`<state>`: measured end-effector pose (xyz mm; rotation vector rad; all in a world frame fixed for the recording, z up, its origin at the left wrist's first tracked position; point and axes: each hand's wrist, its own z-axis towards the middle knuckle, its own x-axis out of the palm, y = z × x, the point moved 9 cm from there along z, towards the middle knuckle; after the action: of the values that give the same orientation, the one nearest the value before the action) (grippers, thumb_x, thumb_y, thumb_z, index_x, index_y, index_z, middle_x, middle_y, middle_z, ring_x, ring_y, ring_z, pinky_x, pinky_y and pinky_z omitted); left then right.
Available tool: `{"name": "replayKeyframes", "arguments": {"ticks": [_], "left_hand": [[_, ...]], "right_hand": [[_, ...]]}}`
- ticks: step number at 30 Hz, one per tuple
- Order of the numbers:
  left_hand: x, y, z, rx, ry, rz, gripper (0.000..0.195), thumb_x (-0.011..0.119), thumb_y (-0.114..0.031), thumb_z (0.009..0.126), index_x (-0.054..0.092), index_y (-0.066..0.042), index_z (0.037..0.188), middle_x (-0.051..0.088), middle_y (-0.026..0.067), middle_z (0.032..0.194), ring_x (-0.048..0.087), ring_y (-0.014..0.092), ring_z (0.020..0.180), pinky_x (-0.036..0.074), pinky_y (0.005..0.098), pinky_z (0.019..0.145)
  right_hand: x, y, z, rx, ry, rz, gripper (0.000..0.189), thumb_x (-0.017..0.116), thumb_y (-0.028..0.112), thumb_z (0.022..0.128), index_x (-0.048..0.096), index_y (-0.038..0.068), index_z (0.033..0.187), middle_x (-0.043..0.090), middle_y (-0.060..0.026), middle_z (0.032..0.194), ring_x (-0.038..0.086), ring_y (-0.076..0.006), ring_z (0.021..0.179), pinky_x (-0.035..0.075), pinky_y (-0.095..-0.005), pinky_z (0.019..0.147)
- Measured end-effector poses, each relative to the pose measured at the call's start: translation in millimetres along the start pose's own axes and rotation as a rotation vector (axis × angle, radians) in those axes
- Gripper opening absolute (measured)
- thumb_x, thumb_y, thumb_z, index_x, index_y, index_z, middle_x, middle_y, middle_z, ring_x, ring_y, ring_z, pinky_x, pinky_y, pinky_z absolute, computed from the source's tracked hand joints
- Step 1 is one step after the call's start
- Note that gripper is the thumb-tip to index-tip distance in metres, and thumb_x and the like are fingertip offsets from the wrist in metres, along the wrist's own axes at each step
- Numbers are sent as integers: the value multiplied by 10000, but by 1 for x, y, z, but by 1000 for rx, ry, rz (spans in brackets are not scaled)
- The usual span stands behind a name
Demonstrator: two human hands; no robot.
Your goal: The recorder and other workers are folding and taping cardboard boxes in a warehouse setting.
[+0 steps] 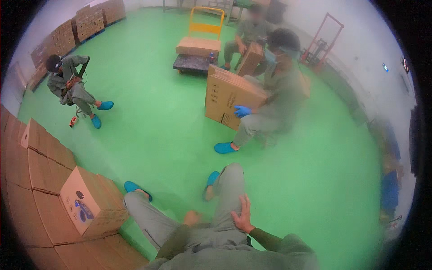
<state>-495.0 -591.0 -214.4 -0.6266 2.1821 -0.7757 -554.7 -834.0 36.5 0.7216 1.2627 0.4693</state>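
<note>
My right hand [242, 215] rests on my right thigh in grey trousers [230, 189], its fingers spread and nothing held. Between my legs is my left hand [193, 218], blurred, its fingers too unclear to read. I am seated with both knees apart and blue clogs [137, 189] on the green floor [175, 141]. A closed cardboard box [82, 206] with a printed picture sits to my left, on other boxes. Ahead, a seated person with a blue glove [243, 111] supports a stack of flattened cartons [233, 96].
Stacked cardboard boxes [44, 168] line my left side. A person [72, 81] sits beyond them, with an orange-red tool [73, 121] on the floor nearby. Further off are a platform trolley [195, 62] carrying cardboard, another seated person [251, 32] and a red hand truck [319, 50].
</note>
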Motion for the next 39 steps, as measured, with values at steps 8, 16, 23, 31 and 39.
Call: {"name": "replayKeyframes", "arguments": {"ticks": [8,16,23,31,39], "left_hand": [[7,8,8,29,31,-2,593,670,-529,808,691,52,922,682,236,863,666,364,820,512,443,741],[6,19,10,61,18,-1,598,664,-528,819,677,67,885,670,237,795,660,361,773,508,450,698],[-1,7,6,67,-14,-39,586,657,-526,823,680,51,918,677,222,800,661,351,787,512,452,720],[-4,9,1,37,-46,29,566,660,-516,818,686,40,921,684,208,808,663,346,783,516,443,726],[2,21,8,41,-14,-29,564,657,-514,823,689,42,911,685,215,817,668,352,785,511,444,718]], "right_hand": [[4,-1,2,5,3,-13,822,716,199,764,309,101,1471,183,-232,1537,247,-422,1390,258,-491,1128],[12,-5,-3,11,-27,12,806,707,200,774,308,99,1466,180,-233,1536,247,-423,1387,256,-489,1126],[9,-7,1,-7,-5,33,804,713,206,768,315,96,1458,193,-239,1524,254,-427,1379,256,-493,1125],[9,-4,5,-18,-8,33,801,705,254,785,311,98,1465,192,-252,1524,254,-436,1380,252,-502,1124],[11,2,3,-29,-2,9,796,701,231,782,314,97,1464,203,-251,1520,254,-435,1380,249,-494,1126]]}}
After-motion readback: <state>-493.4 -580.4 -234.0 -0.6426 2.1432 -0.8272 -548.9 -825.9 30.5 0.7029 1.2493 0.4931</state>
